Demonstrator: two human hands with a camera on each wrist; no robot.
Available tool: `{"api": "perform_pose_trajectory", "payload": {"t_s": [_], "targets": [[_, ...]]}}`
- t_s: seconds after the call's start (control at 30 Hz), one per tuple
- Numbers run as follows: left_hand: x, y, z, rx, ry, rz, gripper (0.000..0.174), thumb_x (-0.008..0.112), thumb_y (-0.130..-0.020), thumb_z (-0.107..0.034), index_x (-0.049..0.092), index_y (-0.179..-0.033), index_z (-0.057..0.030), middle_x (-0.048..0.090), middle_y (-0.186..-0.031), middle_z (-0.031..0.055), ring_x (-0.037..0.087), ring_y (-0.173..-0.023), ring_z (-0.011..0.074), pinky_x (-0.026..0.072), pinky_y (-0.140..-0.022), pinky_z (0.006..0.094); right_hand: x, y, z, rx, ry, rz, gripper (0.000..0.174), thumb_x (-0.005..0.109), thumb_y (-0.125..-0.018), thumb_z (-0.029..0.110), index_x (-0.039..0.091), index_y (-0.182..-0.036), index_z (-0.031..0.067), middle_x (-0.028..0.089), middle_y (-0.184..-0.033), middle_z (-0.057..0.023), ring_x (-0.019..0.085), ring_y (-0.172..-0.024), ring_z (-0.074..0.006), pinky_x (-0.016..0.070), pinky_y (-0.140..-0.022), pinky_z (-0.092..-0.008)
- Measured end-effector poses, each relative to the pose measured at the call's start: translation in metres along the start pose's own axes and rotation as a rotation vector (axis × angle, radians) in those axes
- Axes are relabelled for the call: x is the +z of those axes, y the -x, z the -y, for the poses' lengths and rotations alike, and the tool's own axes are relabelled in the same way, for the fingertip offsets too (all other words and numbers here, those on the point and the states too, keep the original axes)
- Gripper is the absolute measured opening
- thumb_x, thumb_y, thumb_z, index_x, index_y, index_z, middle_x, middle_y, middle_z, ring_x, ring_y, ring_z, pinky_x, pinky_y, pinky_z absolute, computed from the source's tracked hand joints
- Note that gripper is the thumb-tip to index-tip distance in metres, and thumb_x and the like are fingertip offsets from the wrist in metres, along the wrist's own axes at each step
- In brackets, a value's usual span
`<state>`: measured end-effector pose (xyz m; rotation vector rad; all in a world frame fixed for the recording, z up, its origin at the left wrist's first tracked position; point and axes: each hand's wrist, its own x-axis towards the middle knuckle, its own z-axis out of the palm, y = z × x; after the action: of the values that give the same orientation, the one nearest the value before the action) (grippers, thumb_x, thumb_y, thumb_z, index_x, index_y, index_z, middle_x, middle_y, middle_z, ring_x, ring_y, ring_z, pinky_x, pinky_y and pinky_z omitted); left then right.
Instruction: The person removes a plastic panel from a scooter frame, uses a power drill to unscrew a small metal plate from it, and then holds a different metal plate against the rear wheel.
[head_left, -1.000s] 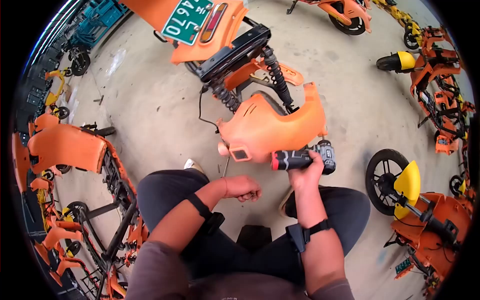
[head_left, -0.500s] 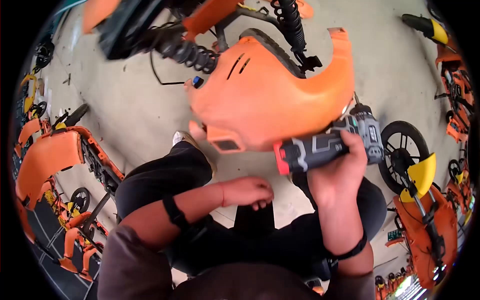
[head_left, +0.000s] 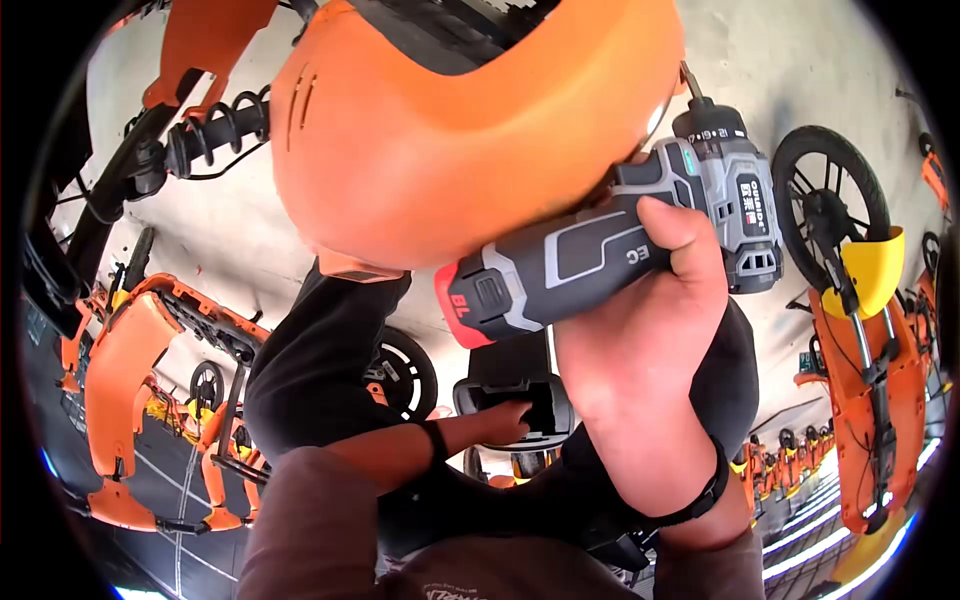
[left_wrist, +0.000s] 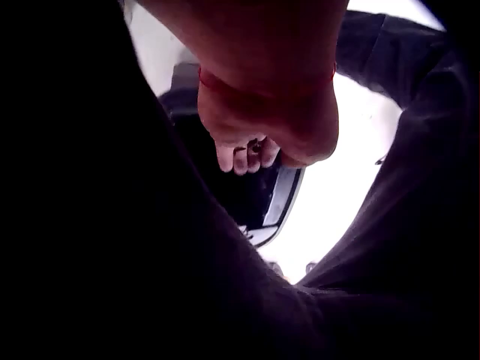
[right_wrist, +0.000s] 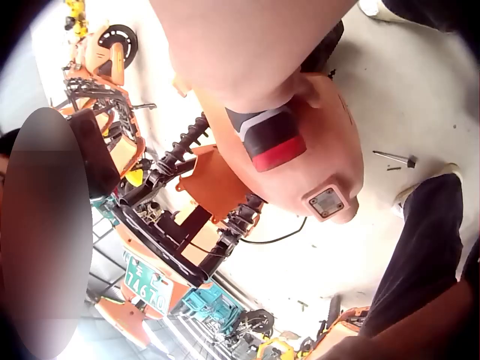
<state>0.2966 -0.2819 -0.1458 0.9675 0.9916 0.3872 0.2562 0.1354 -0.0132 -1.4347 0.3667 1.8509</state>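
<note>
My right hand (head_left: 650,300) grips a grey and black cordless drill (head_left: 600,255) with a red battery end. Its bit (head_left: 690,80) points away from me, right at the edge of the orange plastic rear fender (head_left: 440,170). In the right wrist view the drill's base (right_wrist: 274,142) overlaps the fender (right_wrist: 330,135). Low between my legs, my left hand (head_left: 510,422) reaches over an open black bin (head_left: 463,400) with a grey rim. In the left wrist view that hand's fingers (left_wrist: 240,161) are curled, with a small dark piece between them.
A coil shock absorber (head_left: 215,135) stands left of the fender. A screwdriver (right_wrist: 394,157) lies on the floor near my shoe. To the right is a wheel (head_left: 830,200) with a yellow mudguard (head_left: 875,280); orange scooter bodies (head_left: 130,370) stand at the left.
My head view has come closer and tilted down, so the fender and drill look larger. My left hand has moved from beside the fender back to the black bin. My right hand still grips the drill.
</note>
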Motion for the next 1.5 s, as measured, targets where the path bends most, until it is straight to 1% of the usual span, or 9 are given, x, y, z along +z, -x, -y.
{"api": "perform_pose_trajectory", "payload": {"t_s": [0.23,0.37,0.4,0.63,0.7,0.9,1.1,1.3,1.5], "targets": [[-0.171,-0.091,-0.075,0.037,-0.353,0.042,0.036,0.059,-0.087,-0.02,0.066,-0.116,0.0015,0.07,-0.107,0.0169,0.066,-0.103,0.0279,0.052,-0.085,0.0378,-0.003,-0.003,-0.002,-0.03,0.015,0.06,0.015,0.06,-0.086,0.015,0.06,-0.1,0.009,0.063,-0.097,-0.0018,0.06,-0.095,-0.018,0.0447,-0.092,-0.035],[-0.171,-0.077,-0.124,-0.127,-0.117,0.723,0.04,0.065,-0.084,-0.019,0.066,-0.116,0.0039,0.071,-0.106,0.0179,0.067,-0.105,0.0287,0.0522,-0.088,0.0377,-0.004,-0.005,-0.003,-0.042,0.09,0.097,0.024,0.055,-0.088,0.021,0.06,-0.106,0.0059,0.066,-0.106,-0.0047,0.062,-0.103,-0.024,0.0453,-0.098,-0.0414],[-0.177,-0.08,-0.119,-0.175,-0.199,0.582,0.021,0.053,-0.087,-0.017,0.067,-0.097,-0.0031,0.072,-0.092,0.0122,0.067,-0.087,0.0286,0.0499,-0.08,0.0403,-0.003,-0.005,-0.006,-0.076,0.103,0.09,0.025,0.054,-0.089,0.022,0.059,-0.107,0.0065,0.065,-0.106,-0.005,0.062,-0.103,-0.0243,0.0452,-0.099,-0.042],[-0.23,-0.01,-0.182,0.029,-0.757,0.038,0.025,0.054,-0.087,-0.019,0.067,-0.099,-0.0023,0.068,-0.093,0.0207,0.064,-0.09,0.0382,0.051,-0.08,0.0437,-0.028,-0.037,-0.009,-0.017,0.096,0.346,0.038,0.054,-0.086,0.029,0.054,-0.12,0.0126,0.06,-0.123,-0.0075,0.058,-0.112,-0.0308,0.0379,-0.102,-0.0623],[-0.236,0.041,-0.187,-0.03,-0.377,-0.597,0.024,0.054,-0.089,-0.016,0.064,-0.105,-0.0001,0.068,-0.093,0.0158,0.066,-0.088,0.03,0.0514,-0.08,0.039,-0.028,-0.027,-0.012,-0.004,0.082,0.299,0.041,0.052,-0.086,0.031,0.054,-0.123,0.0154,0.058,-0.13,-0.008,0.056,-0.119,-0.0334,0.0355,-0.098,-0.0714],[-0.275,0.036,-0.112,0.195,-0.084,-1.224,0.034,0.056,-0.093,-0.017,0.052,-0.122,0.0013,0.066,-0.104,0.0103,0.064,-0.096,0.0216,0.0514,-0.085,0.0353,-0.044,-0.053,-0.021,-0.077,0.129,0.299,0.035,0.055,-0.085,0.034,0.054,-0.115,0.0163,0.061,-0.122,-0.0068,0.06,-0.111,-0.0314,0.0398,-0.097,-0.0667],[-0.255,0.005,-0.123,0.197,-0.54,-1.346,0.061,0.072,-0.081,-0.019,0.044,-0.134,-0.0023,0.055,-0.121,0.0244,0.059,-0.111,0.0406,0.0497,-0.095,0.0438,-0.04,-0.06,-0.019,-0.107,0.175,0.377,0.035,0.055,-0.084,0.032,0.055,-0.113,0.0143,0.063,-0.119,-0.0084,0.06,-0.109,-0.034,0.0369,-0.1,-0.0686],[-0.272,-0.024,-0.102,0.148,-0.16,-1.439,0.055,0.069,-0.085,-0.016,0.045,-0.132,-0.0025,0.057,-0.122,0.0171,0.058,-0.115,0.0359,0.0491,-0.097,0.0419,-0.036,-0.044,-0.024,-0.14,0.193,0.29,0.039,0.054,-0.084,0.032,0.054,-0.118,0.0133,0.058,-0.128,-0.0111,0.057,-0.117,-0.0371,0.0306,-0.103,-0.073],[-0.286,-0.023,-0.111,0.305,0.307,-1.097,0.041,0.065,-0.091,-0.019,0.049,-0.125,-0.002,0.064,-0.105,0.0075,0.063,-0.083,0.0145,0.0539,-0.067,0.0301,-0.037,-0.059,-0.018,-0.096,0.172,0.323,0.036,0.053,-0.083,0.033,0.054,-0.114,0.0137,0.058,-0.126,-0.0105,0.056,-0.116,-0.0373,0.0325,-0.101,-0.0724]]}}
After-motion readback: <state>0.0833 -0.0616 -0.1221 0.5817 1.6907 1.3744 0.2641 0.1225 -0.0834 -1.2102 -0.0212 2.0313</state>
